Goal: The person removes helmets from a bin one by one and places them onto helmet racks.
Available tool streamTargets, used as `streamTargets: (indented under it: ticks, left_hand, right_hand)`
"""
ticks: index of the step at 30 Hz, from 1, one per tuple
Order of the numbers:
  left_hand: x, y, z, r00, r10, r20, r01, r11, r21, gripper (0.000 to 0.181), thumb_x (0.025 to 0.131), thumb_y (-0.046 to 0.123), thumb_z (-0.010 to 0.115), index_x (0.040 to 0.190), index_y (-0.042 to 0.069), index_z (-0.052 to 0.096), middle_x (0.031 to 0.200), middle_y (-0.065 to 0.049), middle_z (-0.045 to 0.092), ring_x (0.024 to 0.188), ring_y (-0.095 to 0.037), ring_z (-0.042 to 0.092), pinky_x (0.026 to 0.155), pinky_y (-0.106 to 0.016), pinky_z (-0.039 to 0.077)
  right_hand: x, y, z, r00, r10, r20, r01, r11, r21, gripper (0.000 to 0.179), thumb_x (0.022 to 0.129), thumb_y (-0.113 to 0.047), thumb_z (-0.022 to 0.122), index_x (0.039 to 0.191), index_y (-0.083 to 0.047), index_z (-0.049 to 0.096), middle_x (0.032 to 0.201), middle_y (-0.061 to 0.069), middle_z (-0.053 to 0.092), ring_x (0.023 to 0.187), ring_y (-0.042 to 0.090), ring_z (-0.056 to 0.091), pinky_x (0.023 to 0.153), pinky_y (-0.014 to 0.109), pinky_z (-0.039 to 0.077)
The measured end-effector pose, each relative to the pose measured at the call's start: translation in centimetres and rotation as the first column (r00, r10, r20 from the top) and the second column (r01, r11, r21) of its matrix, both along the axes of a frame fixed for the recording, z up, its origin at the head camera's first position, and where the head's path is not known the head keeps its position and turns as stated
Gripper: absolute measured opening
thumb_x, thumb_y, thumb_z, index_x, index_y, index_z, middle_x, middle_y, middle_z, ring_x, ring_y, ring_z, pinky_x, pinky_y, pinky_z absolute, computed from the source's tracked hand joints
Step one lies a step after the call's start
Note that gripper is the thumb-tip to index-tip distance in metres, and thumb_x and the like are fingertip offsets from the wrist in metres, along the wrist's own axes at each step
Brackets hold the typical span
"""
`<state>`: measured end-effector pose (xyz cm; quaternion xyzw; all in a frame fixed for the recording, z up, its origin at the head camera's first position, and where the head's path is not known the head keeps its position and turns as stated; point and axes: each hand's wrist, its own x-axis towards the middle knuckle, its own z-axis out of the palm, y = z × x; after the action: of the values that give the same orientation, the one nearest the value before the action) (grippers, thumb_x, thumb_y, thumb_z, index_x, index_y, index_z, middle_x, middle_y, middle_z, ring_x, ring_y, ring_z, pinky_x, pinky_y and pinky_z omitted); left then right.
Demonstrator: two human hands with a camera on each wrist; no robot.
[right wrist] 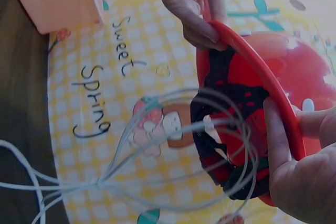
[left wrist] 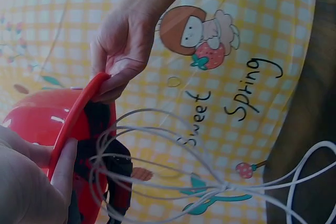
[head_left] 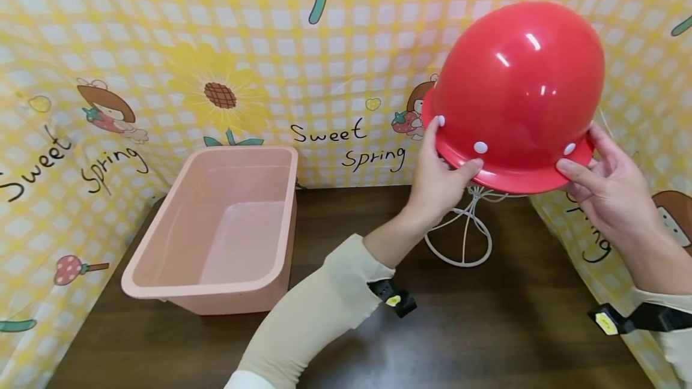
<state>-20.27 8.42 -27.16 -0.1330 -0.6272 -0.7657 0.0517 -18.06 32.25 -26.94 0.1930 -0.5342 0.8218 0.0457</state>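
- The red helmet (head_left: 519, 89) is held in the air above the white wire stand (head_left: 465, 227), at the right rear of the desk (head_left: 486, 329).
- The left hand (head_left: 440, 179) pinches the helmet's brim on its left side, thumb on top and fingers underneath.
- The right hand (head_left: 611, 191) grips the brim on the opposite side in the same way.
- In the wrist views the stand's wire loops reach towards the helmet's dark inner harness (right wrist: 231, 129).
- A pink tub (head_left: 216, 233) stands on the desk, well apart to the left.
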Motion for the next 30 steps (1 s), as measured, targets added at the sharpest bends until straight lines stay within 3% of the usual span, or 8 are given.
streamTargets:
  ticks: [6,11,20,30]
  left_hand:
    - [-0.4,1.9,-0.6,0.999,0.044,-0.014,-0.045,0.992,-0.114,0.085,0.083,-0.006,0.078,0.155,0.01,0.035,0.145,-0.006,0.049,0.121,-0.011,0.053,0.088,-0.016,0.052]
    - [-0.4,2.6,-1.6,0.999,0.028,0.016,-0.025,0.987,-0.159,0.087,0.084,-0.004,0.078,0.156,0.014,0.033,0.145,-0.003,0.048,0.121,-0.01,0.052,0.084,-0.018,0.054]
    - [-0.3,2.6,-3.2,0.998,0.013,0.054,-0.002,0.979,-0.204,0.088,0.085,-0.001,0.079,0.157,0.017,0.031,0.144,-0.003,0.05,0.12,-0.01,0.053,0.08,-0.02,0.057]
    - [-0.3,2.1,-4.7,0.994,0.022,0.11,0.004,0.973,-0.231,0.089,0.085,-0.001,0.079,0.158,0.018,0.03,0.144,-0.003,0.05,0.119,-0.013,0.055,0.079,-0.024,0.059]
  right_hand:
    - [0.1,1.6,-1.6,0.999,-0.032,0.02,0.032,0.999,-0.015,0.072,0.098,0.018,0.047,0.16,-0.014,0.031,0.15,0.01,0.043,0.111,0.021,0.07,0.084,0.031,0.057]
    - [0.2,2.4,-3.1,0.999,-0.015,0.033,0.016,0.999,-0.034,0.072,0.098,0.018,0.046,0.161,-0.014,0.028,0.15,0.009,0.045,0.113,0.022,0.069,0.086,0.032,0.057]
    - [0.3,2.6,-5.3,0.996,0.089,0.001,-0.088,0.991,-0.103,0.072,0.099,0.019,0.04,0.162,-0.015,0.027,0.147,0.012,0.052,0.107,0.028,0.071,0.085,0.036,0.057]
    - [0.4,2.2,-6.9,0.999,0.032,0.042,-0.031,0.999,-0.033,0.075,0.099,0.018,0.042,0.162,-0.017,0.024,0.144,0.008,0.054,0.103,0.022,0.072,0.081,0.03,0.06]
